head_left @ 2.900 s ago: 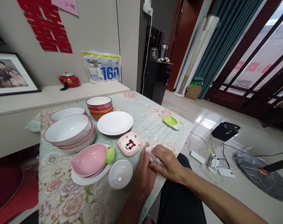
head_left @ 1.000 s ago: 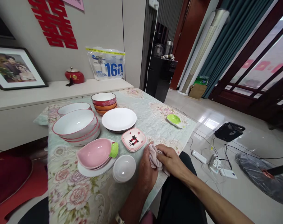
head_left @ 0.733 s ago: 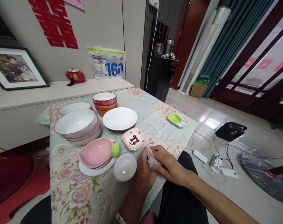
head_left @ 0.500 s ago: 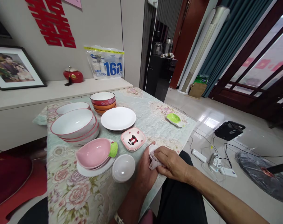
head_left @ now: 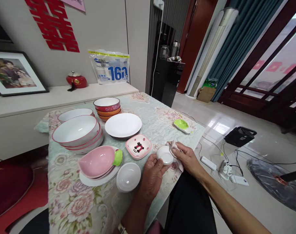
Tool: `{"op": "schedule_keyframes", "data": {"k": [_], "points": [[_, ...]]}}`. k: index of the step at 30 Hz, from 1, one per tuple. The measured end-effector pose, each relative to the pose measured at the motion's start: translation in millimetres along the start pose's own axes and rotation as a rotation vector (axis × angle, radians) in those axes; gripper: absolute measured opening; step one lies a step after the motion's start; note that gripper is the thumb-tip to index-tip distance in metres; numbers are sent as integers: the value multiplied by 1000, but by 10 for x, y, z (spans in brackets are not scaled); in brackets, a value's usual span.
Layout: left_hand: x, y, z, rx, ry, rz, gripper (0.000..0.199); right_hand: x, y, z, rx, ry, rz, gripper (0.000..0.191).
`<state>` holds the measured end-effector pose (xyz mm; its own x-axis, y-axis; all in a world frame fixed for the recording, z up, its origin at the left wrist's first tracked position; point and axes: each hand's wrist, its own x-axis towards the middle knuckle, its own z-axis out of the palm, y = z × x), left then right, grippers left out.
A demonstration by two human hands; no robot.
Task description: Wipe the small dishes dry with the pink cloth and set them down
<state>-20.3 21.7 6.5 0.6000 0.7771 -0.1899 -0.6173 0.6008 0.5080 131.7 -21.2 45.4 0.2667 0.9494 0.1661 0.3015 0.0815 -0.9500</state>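
Note:
My left hand [head_left: 153, 174] grips a small white bowl [head_left: 165, 155] by its left edge, with its underside and foot ring turned up toward me. In my right hand [head_left: 186, 158] is a pale pinkish cloth [head_left: 174, 150], bunched against the bowl's right side. Just left of my hands stands another small white bowl [head_left: 128, 177]. A square pink dish with a cat picture [head_left: 138, 147] lies beyond them. Farther left, a pink leaf-ended dish [head_left: 97, 162] rests on a white plate [head_left: 89, 181].
White bowls with red rims [head_left: 76, 130] are stacked at the left. Behind are red and orange bowls [head_left: 107, 104] and a pile of white plates [head_left: 123, 125]. A green and white dish [head_left: 183, 125] lies near the table's right edge. Cables and a power strip [head_left: 208, 162] are on the floor.
The small bowl has been turned so its underside faces up. My right hand and the cloth have moved from inside the bowl to its right outer side.

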Motion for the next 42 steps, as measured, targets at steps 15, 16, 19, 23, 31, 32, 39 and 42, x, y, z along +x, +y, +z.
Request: {"op": "schedule_keyframes", "data": {"k": [15,16,19,23,31,32,39,42], "points": [[11,-101,22,195,1,143,34,-8,-54,342,-463,-100,-533,25],[17,-112,1,219,-12,145,31,30,-35,355,-412,-52,-478,26],[20,-126,-60,346,-9,151,17,115,11,402,-166,130,-153,35],[20,-111,-94,460,36,176,12,18,62,514,-33,354,84,45],[31,-84,-42,637,23,274,26,-164,125,536,-379,160,-547,29],[28,-83,-40,613,7,265,25,-124,118,521,-338,168,-502,27],[32,-103,-115,470,30,258,11,76,9,576,505,302,243,40],[33,-101,-112,421,1,264,13,101,-37,537,674,293,360,45]]}}
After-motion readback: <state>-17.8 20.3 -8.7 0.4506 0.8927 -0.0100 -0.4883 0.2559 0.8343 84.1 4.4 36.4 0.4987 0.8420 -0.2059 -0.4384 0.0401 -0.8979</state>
